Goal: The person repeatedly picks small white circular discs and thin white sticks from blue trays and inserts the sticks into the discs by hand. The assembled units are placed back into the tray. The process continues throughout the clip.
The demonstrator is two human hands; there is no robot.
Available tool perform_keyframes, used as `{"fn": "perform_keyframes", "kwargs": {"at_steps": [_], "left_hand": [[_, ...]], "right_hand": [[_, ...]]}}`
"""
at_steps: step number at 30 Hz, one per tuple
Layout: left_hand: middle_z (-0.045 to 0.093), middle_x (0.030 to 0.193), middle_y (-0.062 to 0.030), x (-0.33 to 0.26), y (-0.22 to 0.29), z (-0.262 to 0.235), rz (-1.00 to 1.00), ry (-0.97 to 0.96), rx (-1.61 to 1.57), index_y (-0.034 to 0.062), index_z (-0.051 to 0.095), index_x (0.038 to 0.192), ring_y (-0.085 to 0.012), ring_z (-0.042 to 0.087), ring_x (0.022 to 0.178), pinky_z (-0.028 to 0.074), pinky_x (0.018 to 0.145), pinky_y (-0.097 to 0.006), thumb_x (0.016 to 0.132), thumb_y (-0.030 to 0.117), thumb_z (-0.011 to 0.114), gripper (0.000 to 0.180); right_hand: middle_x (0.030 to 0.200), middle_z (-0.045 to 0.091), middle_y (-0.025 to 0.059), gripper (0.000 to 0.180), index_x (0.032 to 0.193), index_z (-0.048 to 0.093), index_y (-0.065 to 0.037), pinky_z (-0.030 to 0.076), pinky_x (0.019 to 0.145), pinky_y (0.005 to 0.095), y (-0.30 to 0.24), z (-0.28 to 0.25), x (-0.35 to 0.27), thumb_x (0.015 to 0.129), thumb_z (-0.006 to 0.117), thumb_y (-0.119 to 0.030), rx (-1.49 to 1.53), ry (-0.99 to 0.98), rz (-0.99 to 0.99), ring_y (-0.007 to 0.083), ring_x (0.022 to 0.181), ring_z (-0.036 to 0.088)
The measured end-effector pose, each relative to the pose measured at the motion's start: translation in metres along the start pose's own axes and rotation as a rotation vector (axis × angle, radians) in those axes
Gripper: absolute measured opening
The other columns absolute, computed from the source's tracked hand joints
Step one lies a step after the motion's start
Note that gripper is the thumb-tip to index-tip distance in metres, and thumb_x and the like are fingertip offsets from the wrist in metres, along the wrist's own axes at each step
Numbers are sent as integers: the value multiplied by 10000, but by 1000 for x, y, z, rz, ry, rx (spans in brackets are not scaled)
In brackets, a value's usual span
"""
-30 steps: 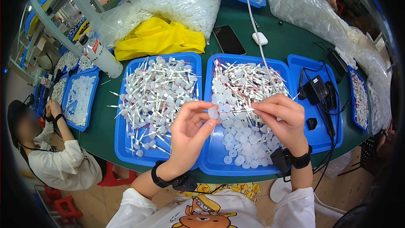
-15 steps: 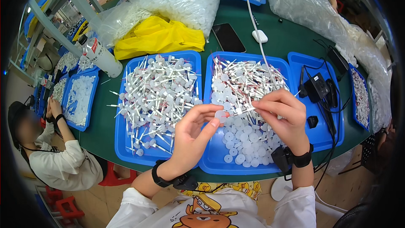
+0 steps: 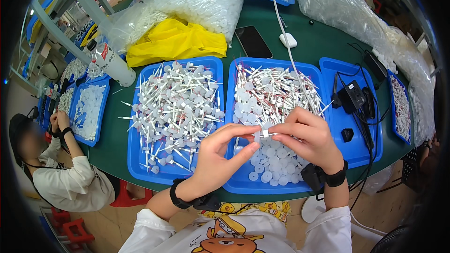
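My left hand (image 3: 218, 157) pinches a translucent white plastic disc (image 3: 256, 137) at its fingertips, turned nearly edge-on. Facing it, my right hand (image 3: 311, 140) grips a thin white stick-like piece (image 3: 266, 133) with a wider collar. Disc and piece meet or nearly meet; contact is too small to make out. Both hands hover over the middle blue tray (image 3: 241, 185), which holds a heap of white sticks with reddish wires (image 3: 286, 86) and loose round discs (image 3: 276, 161). To the left, another blue tray (image 3: 133, 159) is heaped with sticks bearing discs (image 3: 178, 107).
Behind the trays are a yellow bag (image 3: 178, 42), a phone (image 3: 253, 42), a white earphone case (image 3: 288, 40) and a bottle (image 3: 112, 63). A white cable (image 3: 287, 33) hangs into the middle tray. Black adapters (image 3: 352, 97) fill the right tray. A co-worker (image 3: 70, 178) sits at left.
Both hands have drawn closer together, my right moving left and slightly down, my left slightly right. The disc has turned from face-on to edge-on and now stands against or near the stick's end.
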State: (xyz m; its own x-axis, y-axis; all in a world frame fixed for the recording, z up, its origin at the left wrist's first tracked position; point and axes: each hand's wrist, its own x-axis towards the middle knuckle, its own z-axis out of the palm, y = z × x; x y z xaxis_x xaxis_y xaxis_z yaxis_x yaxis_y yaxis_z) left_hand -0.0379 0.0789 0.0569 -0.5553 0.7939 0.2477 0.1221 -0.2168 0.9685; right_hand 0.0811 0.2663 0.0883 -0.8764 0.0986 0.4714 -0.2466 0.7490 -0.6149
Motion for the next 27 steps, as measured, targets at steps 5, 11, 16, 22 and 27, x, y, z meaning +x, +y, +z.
{"fn": "perform_keyframes", "kwargs": {"at_steps": [5,11,16,22,27], "left_hand": [[686,1046,-115,-1,-3,0,64,45,55,-12,698,1077,-166,652,930,506,830,-279,805,0,756,279],[723,1007,-107,0,-1,-1,218,34,324,20,722,1014,-204,702,882,555,766,-287,764,8,778,256],[716,1024,-155,1,2,-1,184,-37,305,-6,714,1032,-232,697,942,552,821,-316,749,-45,774,292],[713,1031,-176,-2,1,-2,177,-77,258,-22,711,1038,-256,697,958,552,843,-344,734,-80,773,316],[715,1017,-169,-4,1,-2,190,-77,222,-24,712,1031,-259,700,939,556,829,-346,729,-87,773,315]], "right_hand": [[728,555,64,104,871,688,-45,444,503,321,-1,1,-1,798,751,-83,0,-46,-24,220,587,581],[697,560,75,77,825,655,-32,428,486,336,-5,0,-1,825,722,-72,73,-125,18,246,565,570],[679,576,79,71,835,660,-13,417,485,322,-3,1,-6,857,700,-68,230,-149,84,224,556,565],[690,606,87,90,835,674,8,416,507,303,-2,-2,-6,884,679,-68,380,-207,149,190,568,571],[697,620,90,108,824,673,12,424,516,296,-7,-7,-1,896,661,-67,434,-265,215,187,590,590]]}}
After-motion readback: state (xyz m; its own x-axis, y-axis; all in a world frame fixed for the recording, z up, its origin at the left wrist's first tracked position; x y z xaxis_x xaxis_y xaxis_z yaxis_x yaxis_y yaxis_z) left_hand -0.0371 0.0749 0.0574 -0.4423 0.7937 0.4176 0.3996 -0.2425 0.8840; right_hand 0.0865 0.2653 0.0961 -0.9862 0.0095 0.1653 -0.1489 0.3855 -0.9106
